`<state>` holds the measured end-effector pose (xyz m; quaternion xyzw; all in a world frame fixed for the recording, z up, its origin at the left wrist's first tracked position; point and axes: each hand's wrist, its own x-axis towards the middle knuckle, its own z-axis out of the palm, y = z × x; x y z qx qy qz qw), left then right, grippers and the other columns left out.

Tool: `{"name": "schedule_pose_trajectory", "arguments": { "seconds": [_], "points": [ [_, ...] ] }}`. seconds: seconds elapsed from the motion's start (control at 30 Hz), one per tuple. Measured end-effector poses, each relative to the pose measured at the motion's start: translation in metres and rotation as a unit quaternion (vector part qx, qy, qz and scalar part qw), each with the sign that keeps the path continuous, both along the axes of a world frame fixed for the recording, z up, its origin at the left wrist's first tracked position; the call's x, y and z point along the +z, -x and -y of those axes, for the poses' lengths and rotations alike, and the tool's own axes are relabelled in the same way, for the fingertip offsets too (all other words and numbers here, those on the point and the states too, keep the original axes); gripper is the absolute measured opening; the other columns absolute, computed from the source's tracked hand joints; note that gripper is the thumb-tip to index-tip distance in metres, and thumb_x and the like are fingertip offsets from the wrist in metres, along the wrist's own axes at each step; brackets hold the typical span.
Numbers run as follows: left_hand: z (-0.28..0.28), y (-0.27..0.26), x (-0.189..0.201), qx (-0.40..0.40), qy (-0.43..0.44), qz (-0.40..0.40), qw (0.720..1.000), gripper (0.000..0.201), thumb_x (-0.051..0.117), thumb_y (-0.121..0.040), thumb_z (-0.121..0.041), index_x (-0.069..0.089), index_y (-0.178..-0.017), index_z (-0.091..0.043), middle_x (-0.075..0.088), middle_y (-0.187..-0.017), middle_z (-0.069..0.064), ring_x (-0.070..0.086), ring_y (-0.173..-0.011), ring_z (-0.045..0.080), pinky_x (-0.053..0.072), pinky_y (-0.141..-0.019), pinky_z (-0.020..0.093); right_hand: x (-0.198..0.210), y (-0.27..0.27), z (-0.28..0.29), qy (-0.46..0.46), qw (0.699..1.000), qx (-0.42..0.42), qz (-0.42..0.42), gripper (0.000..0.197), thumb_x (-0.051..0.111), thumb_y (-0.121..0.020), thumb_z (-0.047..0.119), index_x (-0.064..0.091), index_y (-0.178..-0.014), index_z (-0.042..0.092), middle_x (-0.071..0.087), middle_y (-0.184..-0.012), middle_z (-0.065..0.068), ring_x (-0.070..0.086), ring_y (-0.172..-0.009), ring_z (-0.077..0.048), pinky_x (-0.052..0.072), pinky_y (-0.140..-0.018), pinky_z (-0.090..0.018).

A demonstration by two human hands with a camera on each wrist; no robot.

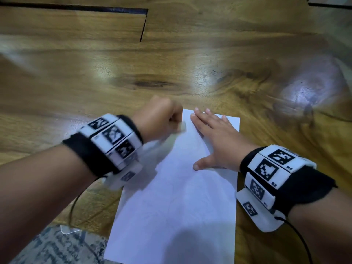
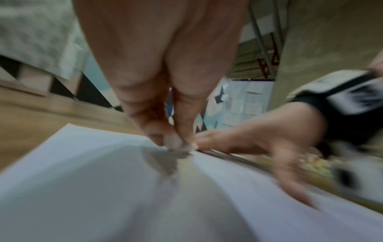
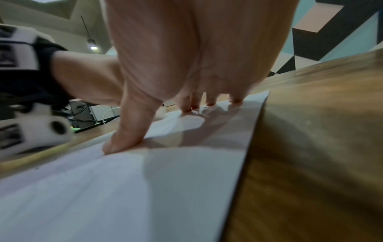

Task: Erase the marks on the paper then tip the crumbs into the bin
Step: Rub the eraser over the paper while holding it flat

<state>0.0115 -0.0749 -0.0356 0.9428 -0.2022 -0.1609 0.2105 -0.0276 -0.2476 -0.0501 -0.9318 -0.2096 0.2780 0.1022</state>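
While the right hand (image 1: 219,138) lies flat, fingers straight, on the paper (image 1: 177,197), the left hand (image 1: 162,121) pinches an eraser (image 1: 182,127) w/ curled fingers on the wood table (image 1: 171,63).

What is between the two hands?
Only bare white paper: the head view shows a narrow strip between the left hand and right hand.

The left hand (image 1: 159,119) is smeared by motion in the head view, and its curled fingers cover whatever it grips; only a pale blurred bit, probably an eraser (image 1: 183,126), shows at the fingertips. In the left wrist view that pale lump (image 2: 178,149) is too blurred to make out. The paper (image 1: 177,197) runs off the bottom edge of the head view, and any marks or crumbs on it are too faint to tell. The right hand (image 1: 215,136) hides the paper's far right part.
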Motion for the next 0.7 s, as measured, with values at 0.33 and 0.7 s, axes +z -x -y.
{"name": "schedule_pose_trajectory", "arguments": {
  "seconds": [0.33,0.7],
  "points": [
    [-0.016,0.024,0.002,-0.053,-0.023,-0.087,0.995,0.008,0.072,-0.07,-0.016,0.067,-0.074,-0.012,0.064,-0.073,0.002,0.051,-0.068,0.014,0.03,-0.054,0.006,-0.001,0.0,0.0,0.009,1.0,0.004,-0.001,0.121,0.068,-0.069,0.059,-0.015,-0.148,0.021,-0.026,-0.154,0.009,-0.022,-0.143,-0.011,-0.012,-0.115,-0.033],
    [-0.025,0.027,0.001,-0.034,-0.024,-0.156,0.987,0.013,0.076,-0.068,-0.021,0.064,-0.065,-0.021,0.062,-0.063,-0.005,0.051,-0.054,-0.001,0.037,-0.051,0.009,-0.002,0.0,0.001,0.005,1.0,0.002,-0.001,0.12,0.068,-0.07,0.059,-0.015,-0.148,0.022,-0.026,-0.154,0.01,-0.022,-0.143,-0.011,-0.012,-0.115,-0.034]
  ]
}}
